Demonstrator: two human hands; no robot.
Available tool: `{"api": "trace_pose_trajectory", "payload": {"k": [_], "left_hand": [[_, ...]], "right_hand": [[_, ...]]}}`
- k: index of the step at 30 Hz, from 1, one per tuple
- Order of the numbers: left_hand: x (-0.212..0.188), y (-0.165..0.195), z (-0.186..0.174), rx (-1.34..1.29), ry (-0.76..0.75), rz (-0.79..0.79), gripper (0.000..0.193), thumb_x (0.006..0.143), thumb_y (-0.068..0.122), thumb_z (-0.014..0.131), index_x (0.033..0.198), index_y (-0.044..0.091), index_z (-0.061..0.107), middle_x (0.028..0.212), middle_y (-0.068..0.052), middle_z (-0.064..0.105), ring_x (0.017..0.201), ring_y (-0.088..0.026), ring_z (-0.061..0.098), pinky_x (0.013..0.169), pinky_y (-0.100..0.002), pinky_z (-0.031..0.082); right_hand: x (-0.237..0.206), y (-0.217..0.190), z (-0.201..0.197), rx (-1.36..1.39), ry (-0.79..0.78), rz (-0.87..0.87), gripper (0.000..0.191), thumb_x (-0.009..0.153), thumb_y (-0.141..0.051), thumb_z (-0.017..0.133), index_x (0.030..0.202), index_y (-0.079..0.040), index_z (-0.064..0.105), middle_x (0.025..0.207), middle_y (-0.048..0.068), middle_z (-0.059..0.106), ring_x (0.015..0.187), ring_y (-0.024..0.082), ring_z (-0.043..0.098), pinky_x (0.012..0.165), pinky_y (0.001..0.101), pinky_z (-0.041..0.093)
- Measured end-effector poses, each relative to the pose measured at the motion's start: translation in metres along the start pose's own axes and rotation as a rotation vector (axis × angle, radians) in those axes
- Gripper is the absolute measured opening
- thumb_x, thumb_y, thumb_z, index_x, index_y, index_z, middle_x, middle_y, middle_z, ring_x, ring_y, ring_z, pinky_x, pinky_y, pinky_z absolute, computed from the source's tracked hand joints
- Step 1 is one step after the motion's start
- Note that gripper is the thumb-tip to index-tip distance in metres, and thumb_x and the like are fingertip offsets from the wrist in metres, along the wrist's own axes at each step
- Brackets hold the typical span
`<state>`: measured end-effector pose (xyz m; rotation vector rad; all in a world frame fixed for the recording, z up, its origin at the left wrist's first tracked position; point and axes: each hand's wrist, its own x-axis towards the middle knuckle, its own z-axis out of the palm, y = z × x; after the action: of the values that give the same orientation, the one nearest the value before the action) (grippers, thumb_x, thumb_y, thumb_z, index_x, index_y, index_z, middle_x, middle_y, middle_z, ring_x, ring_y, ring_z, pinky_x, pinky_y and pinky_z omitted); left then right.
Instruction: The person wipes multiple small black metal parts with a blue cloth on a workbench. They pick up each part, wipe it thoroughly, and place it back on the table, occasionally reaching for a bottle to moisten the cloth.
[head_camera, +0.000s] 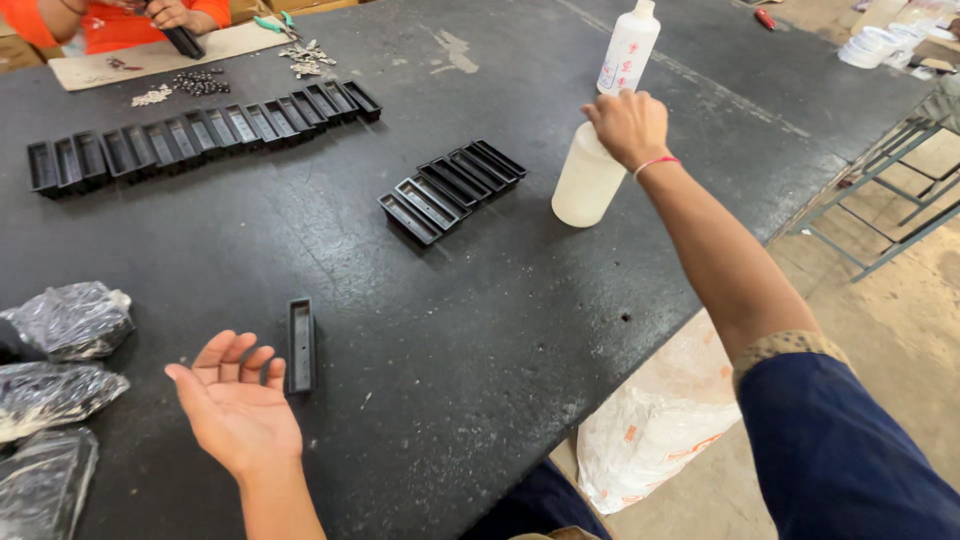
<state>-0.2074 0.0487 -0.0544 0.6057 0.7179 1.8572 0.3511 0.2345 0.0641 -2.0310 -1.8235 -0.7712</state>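
My left hand (237, 405) lies at the lower left of the frame, palm up, fingers loosely spread and holding nothing. Its fingertips sit just beside a single narrow black plastic rectangular tray piece (300, 346) that lies alone on the dark grey table top (480, 320).

My right hand (628, 127) reaches out to the upper right of the frame, a thin pink band at the wrist. It is clenched around the top of a translucent white plastic squeeze bottle (587, 182), which stands on the table near its right edge. Just behind that hand stands a second bottle, a white plastic one with a printed label (629, 48).

Left of the gripped bottle, in the middle of the frame, a short row of black plastic tray pieces (452, 190) lies side by side, apart from the bottle. A longer row of the same black pieces (200, 135) runs across the upper left.

At the far upper left another person in an orange top (120, 20) works over a sheet of brown cardboard (230, 45), with small metal parts (305, 58) scattered near it. Three crumpled clear plastic bags (55, 395) lie at the left edge. Below the table's edge, at the lower middle, a white sack (650, 430) rests on the floor.
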Motion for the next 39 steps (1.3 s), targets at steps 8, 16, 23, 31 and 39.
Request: {"api": "trace_pose_trajectory", "payload": {"k": [8, 16, 23, 31, 39], "left_hand": [[0.013, 0.011, -0.05, -0.022, 0.15, 0.079, 0.051, 0.109, 0.059, 0.05, 0.117, 0.011, 0.064, 0.108, -0.003, 0.063, 0.096, -0.018, 0.058, 0.086, -0.036, 0.047], [0.008, 0.008, -0.045, 0.02, 0.133, 0.05, 0.052, 0.109, 0.059, 0.048, 0.117, 0.011, 0.065, 0.106, -0.002, 0.063, 0.096, -0.017, 0.057, 0.086, -0.035, 0.047], [0.007, 0.016, -0.038, 0.182, 0.189, 0.053, 0.042, 0.107, 0.049, 0.051, 0.114, 0.009, 0.063, 0.102, -0.003, 0.065, 0.089, -0.015, 0.06, 0.08, -0.032, 0.049], [0.004, 0.013, -0.031, 0.649, 0.096, 0.105, 0.037, 0.101, 0.017, 0.076, 0.13, 0.007, 0.056, 0.106, -0.003, 0.062, 0.09, -0.008, 0.058, 0.072, -0.022, 0.044], [-0.007, 0.034, -0.011, 1.074, 0.034, 0.155, 0.08, 0.077, 0.028, 0.09, 0.143, 0.004, 0.05, 0.125, -0.012, 0.062, 0.105, -0.02, 0.063, 0.086, -0.036, 0.052]], "right_hand": [[-0.025, 0.073, 0.008, 1.343, 0.378, 0.7, 0.046, 0.102, -0.044, 0.062, 0.087, -0.003, 0.077, 0.088, 0.01, 0.079, 0.081, 0.025, 0.073, 0.07, 0.0422, 0.058], [-0.112, 0.059, 0.046, 2.207, 0.255, 1.555, 0.039, 0.091, -0.049, 0.056, 0.086, -0.012, 0.066, 0.066, 0.005, 0.059, 0.051, 0.019, 0.049, 0.047, 0.0315, 0.034], [-0.077, 0.076, 0.032, 1.852, 0.537, 1.115, 0.037, 0.099, -0.042, 0.062, 0.088, -0.009, 0.076, 0.08, 0.006, 0.074, 0.068, 0.022, 0.067, 0.06, 0.0388, 0.048], [-0.025, 0.045, -0.013, -0.021, 0.418, 0.004, 0.036, 0.111, -0.038, 0.063, 0.09, -0.009, 0.07, 0.09, 0.012, 0.067, 0.085, 0.034, 0.064, 0.068, 0.0458, 0.049], [-0.003, 0.016, 0.001, -0.015, 0.524, -0.021, 0.032, 0.108, -0.04, 0.063, 0.099, -0.011, 0.075, 0.095, 0.013, 0.066, 0.089, 0.032, 0.062, 0.067, 0.044, 0.05]]}}
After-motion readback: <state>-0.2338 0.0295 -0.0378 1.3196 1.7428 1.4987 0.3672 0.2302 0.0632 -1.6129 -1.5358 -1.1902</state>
